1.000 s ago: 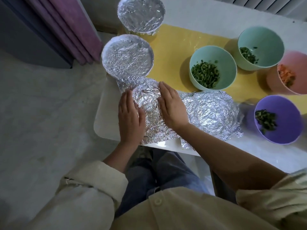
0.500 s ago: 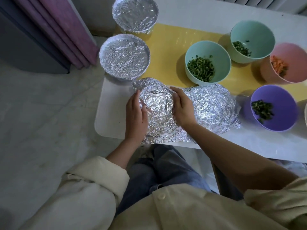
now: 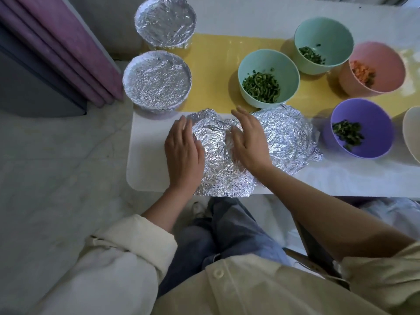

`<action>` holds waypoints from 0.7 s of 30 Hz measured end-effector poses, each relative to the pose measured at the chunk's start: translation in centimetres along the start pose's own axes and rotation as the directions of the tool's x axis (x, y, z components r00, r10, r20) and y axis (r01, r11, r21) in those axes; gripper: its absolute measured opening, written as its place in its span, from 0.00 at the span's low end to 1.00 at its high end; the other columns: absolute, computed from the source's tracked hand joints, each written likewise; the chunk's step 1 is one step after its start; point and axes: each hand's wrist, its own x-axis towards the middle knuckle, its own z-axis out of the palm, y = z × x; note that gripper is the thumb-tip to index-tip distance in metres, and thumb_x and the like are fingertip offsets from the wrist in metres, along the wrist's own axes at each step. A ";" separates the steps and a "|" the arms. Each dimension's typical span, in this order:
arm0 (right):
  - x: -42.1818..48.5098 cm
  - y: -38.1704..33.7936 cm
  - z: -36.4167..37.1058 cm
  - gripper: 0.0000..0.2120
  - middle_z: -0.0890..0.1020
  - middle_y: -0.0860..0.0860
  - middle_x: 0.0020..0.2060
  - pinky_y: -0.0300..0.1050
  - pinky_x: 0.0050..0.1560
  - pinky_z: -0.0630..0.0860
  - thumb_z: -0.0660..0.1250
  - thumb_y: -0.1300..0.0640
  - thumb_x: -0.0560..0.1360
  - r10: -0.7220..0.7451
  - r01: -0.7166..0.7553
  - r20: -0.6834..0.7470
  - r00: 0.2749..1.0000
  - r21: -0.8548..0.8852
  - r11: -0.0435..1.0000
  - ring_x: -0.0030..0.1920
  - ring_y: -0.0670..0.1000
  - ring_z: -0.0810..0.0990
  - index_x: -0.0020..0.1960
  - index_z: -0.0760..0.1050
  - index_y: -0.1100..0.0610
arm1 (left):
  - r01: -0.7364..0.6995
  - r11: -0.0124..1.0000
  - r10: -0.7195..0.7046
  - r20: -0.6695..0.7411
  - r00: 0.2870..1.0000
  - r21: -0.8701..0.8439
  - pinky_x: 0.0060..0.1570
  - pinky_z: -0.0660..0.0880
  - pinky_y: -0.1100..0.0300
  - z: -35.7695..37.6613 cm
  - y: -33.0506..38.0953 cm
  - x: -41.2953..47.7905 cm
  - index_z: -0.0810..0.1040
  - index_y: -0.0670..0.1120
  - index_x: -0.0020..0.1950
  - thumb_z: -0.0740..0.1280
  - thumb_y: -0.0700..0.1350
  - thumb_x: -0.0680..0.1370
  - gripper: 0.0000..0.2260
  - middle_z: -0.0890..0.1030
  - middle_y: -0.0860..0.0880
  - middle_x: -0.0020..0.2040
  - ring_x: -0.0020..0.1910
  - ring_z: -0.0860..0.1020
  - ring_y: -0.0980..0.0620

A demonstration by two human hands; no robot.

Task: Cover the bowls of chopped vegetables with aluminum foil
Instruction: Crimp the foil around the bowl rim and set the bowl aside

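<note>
A crumpled sheet of aluminum foil [image 3: 218, 153] lies domed near the table's front edge, and whatever sits under it is hidden. My left hand [image 3: 183, 153] presses its left side with straight fingers. My right hand [image 3: 248, 142] presses the right side, fingers spread. More crumpled foil [image 3: 288, 137] bulges just right of my right hand. Two foil-covered bowls [image 3: 156, 81] [image 3: 165, 20] stand at the far left. Uncovered bowls hold chopped vegetables: a teal one [image 3: 268, 77], a mint one [image 3: 323, 42], a pink one [image 3: 375, 67] and a purple one [image 3: 361, 128].
The white table [image 3: 147, 173] carries a yellow mat [image 3: 213, 71] under the bowls. A white bowl's rim [image 3: 412, 130] shows at the right edge. Purple fabric [image 3: 68, 48] hangs at the left beside the table. My knees are below the front edge.
Both hands slid along the foil dome; the left moved up its left side, and the right opened out flat on the right side. The foil's far edge has been folded down closer.
</note>
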 end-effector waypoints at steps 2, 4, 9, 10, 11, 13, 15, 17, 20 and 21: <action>0.2 0.4 1.0 0.19 0.72 0.59 0.69 0.49 0.68 0.65 0.58 0.57 0.82 -0.198 0.201 0.033 0.980 -0.096 0.975 0.68 0.57 0.71 0.71 0.70 0.62 | -0.055 0.997 0.052 0.055 0.997 0.049 0.73 0.62 0.47 0.3 0.7 0.0 0.65 0.38 0.75 0.54 0.46 0.79 0.25 0.67 0.40 0.76 0.75 0.65 0.43; 0.2 0.8 1.7 0.20 0.73 0.60 0.68 0.50 0.65 0.69 0.58 0.58 0.82 -0.254 0.264 0.093 0.963 -0.105 0.959 0.67 0.58 0.72 0.72 0.68 0.64 | -0.078 0.992 0.065 0.125 0.990 0.102 0.74 0.62 0.48 0.8 0.5 0.0 0.61 0.39 0.78 0.51 0.49 0.80 0.27 0.64 0.42 0.78 0.77 0.63 0.45; 0.5 1.1 1.7 0.17 0.80 0.53 0.58 0.36 0.50 0.72 0.56 0.58 0.83 -0.111 0.107 0.076 0.991 0.056 0.993 0.53 0.48 0.78 0.70 0.71 0.59 | -0.045 0.998 0.041 0.104 0.994 0.034 0.70 0.64 0.51 1.1 0.0 0.0 0.64 0.41 0.77 0.53 0.47 0.80 0.26 0.67 0.44 0.77 0.74 0.67 0.46; 0.7 1.0 1.7 0.16 0.81 0.51 0.54 0.32 0.46 0.70 0.56 0.59 0.83 -0.037 0.029 0.074 0.997 0.100 0.995 0.48 0.45 0.77 0.68 0.73 0.58 | -0.039 0.999 0.040 0.075 0.996 -0.009 0.70 0.65 0.52 1.2 -0.1 0.0 0.65 0.41 0.76 0.53 0.46 0.80 0.24 0.68 0.44 0.76 0.73 0.68 0.46; 0.8 1.1 1.7 0.15 0.82 0.50 0.48 0.32 0.41 0.70 0.56 0.59 0.83 0.045 -0.058 0.086 0.995 0.154 0.986 0.43 0.43 0.76 0.67 0.75 0.57 | -0.032 0.998 0.034 0.042 0.999 -0.055 0.69 0.66 0.53 1.3 -0.2 0.0 0.67 0.41 0.75 0.54 0.44 0.81 0.23 0.70 0.45 0.75 0.72 0.69 0.46; 0.9 1.4 1.7 0.13 0.79 0.50 0.36 0.40 0.35 0.68 0.56 0.58 0.83 0.181 -0.216 0.153 0.972 0.266 0.939 0.33 0.44 0.73 0.62 0.77 0.56 | 0.020 0.987 -0.021 -0.004 1.000 -0.160 0.66 0.67 0.58 1.4 -0.3 -0.1 0.69 0.42 0.74 0.57 0.40 0.81 0.20 0.73 0.46 0.71 0.68 0.72 0.48; 0.8 1.7 1.5 0.10 0.74 0.47 0.31 0.41 0.33 0.65 0.56 0.56 0.84 0.248 -0.325 0.238 0.939 0.376 0.868 0.30 0.44 0.69 0.54 0.77 0.52 | 0.125 0.956 -0.131 -0.007 0.991 -0.265 0.59 0.67 0.64 1.6 -0.5 -0.1 0.71 0.42 0.73 0.57 0.38 0.81 0.20 0.77 0.45 0.67 0.63 0.74 0.48; 1.0 1.6 1.3 0.11 0.70 0.47 0.32 0.42 0.36 0.65 0.56 0.56 0.84 0.274 -0.384 0.292 0.916 0.449 0.807 0.32 0.45 0.67 0.45 0.73 0.50 | 0.228 0.915 -0.242 -0.002 0.970 -0.332 0.54 0.68 0.64 1.8 -0.9 0.1 0.73 0.41 0.71 0.56 0.38 0.81 0.18 0.79 0.43 0.63 0.59 0.78 0.45; 1.0 1.5 1.3 0.13 0.68 0.48 0.33 0.45 0.39 0.64 0.55 0.55 0.84 0.301 -0.432 0.327 0.896 0.480 0.764 0.35 0.46 0.66 0.41 0.69 0.52 | 0.326 0.867 -0.344 0.023 0.939 -0.378 0.44 0.67 0.61 1.9 -1.2 0.4 0.76 0.43 0.67 0.57 0.40 0.83 0.15 0.83 0.42 0.53 0.46 0.80 0.44; 0.9 1.4 1.5 0.13 0.68 0.47 0.33 0.45 0.40 0.64 0.55 0.55 0.84 0.317 -0.446 0.325 0.891 0.494 0.747 0.35 0.46 0.65 0.41 0.69 0.53 | 0.340 0.859 -0.353 0.039 0.935 -0.383 0.42 0.67 0.60 1.8 -1.3 0.7 0.77 0.43 0.66 0.57 0.40 0.83 0.14 0.84 0.43 0.50 0.44 0.79 0.45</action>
